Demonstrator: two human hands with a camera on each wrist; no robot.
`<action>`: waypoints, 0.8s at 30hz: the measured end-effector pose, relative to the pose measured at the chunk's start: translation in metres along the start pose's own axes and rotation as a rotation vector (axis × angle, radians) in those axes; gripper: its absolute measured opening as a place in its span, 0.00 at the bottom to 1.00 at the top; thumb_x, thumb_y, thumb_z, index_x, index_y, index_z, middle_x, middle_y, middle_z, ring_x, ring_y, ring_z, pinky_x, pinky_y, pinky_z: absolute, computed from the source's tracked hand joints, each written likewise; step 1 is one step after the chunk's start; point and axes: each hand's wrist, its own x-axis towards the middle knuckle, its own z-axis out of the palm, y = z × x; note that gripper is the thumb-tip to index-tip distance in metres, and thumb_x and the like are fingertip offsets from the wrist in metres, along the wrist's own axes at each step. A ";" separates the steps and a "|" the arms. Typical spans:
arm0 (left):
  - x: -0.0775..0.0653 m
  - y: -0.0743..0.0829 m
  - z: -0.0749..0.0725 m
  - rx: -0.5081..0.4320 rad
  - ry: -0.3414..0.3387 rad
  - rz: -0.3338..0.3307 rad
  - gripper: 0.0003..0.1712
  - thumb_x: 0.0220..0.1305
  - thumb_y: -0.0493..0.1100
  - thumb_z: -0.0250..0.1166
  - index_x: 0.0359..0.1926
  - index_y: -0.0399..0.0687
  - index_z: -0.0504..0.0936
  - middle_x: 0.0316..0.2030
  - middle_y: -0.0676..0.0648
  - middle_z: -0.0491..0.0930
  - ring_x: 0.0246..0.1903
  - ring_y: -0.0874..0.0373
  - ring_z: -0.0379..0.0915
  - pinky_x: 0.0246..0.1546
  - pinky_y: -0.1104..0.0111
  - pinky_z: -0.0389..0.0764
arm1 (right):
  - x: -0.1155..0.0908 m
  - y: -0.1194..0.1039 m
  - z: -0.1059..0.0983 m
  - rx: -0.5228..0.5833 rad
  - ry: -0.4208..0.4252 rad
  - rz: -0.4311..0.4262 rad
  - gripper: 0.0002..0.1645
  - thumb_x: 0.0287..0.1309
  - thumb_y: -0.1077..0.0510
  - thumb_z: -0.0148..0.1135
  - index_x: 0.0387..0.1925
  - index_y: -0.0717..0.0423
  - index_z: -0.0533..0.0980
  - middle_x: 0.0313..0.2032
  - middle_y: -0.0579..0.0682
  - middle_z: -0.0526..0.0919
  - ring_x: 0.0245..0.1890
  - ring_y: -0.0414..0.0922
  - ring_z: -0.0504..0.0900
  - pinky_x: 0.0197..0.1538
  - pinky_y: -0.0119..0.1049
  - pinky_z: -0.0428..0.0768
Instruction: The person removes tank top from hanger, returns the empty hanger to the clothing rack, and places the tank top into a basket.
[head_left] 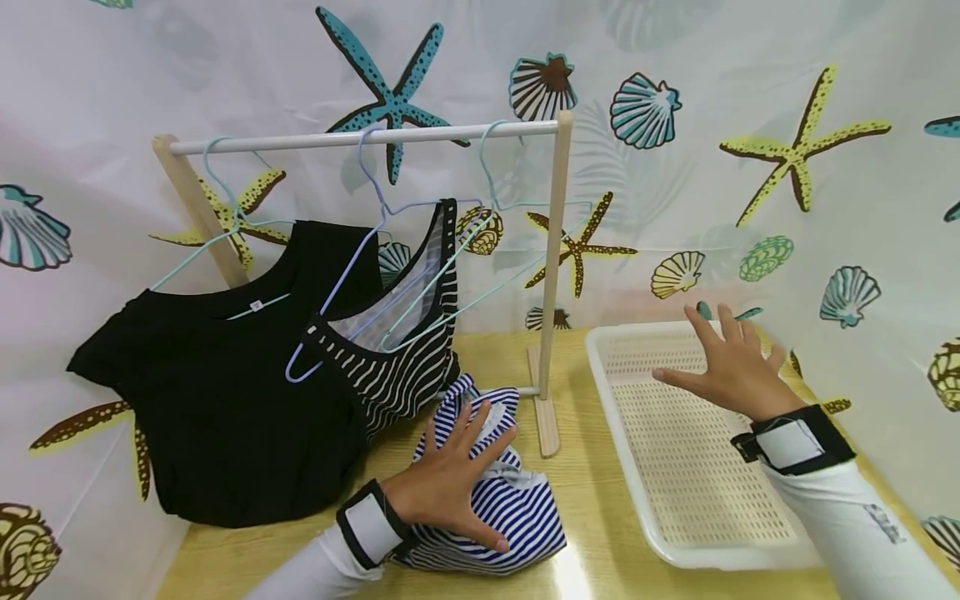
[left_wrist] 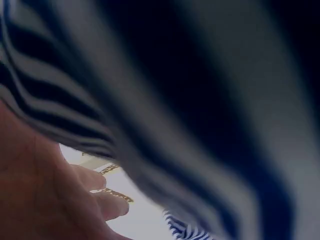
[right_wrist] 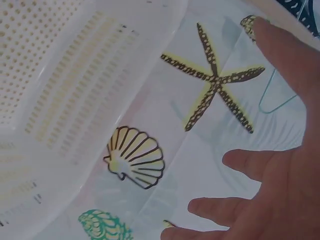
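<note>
Beneath the spread fingers of the left hand [head_left: 442, 483], a crumpled striped garment [head_left: 521, 517] is partly covered; a basket [head_left: 690, 467] (white, perforated) is overhung by the right hand [head_left: 738, 375], fingers likewise spread.

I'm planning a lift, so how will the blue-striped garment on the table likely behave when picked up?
The blue-striped garment looks floppy: it lies crumpled in folds, so it would probably sag. It is likely light, since the cloth looks thin. Heaped beneath the left hand, it may unfold unevenly.
</note>
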 end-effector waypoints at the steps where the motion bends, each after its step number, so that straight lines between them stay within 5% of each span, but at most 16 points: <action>1: 0.002 0.000 0.003 0.004 -0.009 -0.004 0.74 0.32 0.85 0.63 0.75 0.72 0.34 0.74 0.45 0.21 0.71 0.39 0.17 0.56 0.27 0.32 | 0.000 0.007 0.000 0.002 -0.004 0.019 0.69 0.46 0.22 0.59 0.76 0.49 0.39 0.71 0.74 0.38 0.65 0.80 0.39 0.49 0.83 0.38; 14: 0.013 -0.012 0.042 0.031 -0.082 -0.050 0.75 0.28 0.86 0.63 0.76 0.70 0.39 0.75 0.44 0.25 0.72 0.37 0.21 0.52 0.24 0.38 | -0.005 0.071 0.020 0.033 -0.013 0.213 0.70 0.43 0.24 0.64 0.74 0.56 0.43 0.65 0.81 0.41 0.56 0.89 0.45 0.35 0.86 0.46; 24: 0.017 -0.011 0.058 0.007 -0.144 -0.065 0.74 0.28 0.85 0.64 0.76 0.72 0.40 0.75 0.46 0.25 0.72 0.37 0.22 0.50 0.22 0.40 | -0.010 0.098 0.036 0.077 -0.075 0.219 0.69 0.48 0.26 0.63 0.73 0.64 0.41 0.62 0.88 0.42 0.50 0.91 0.52 0.38 0.81 0.60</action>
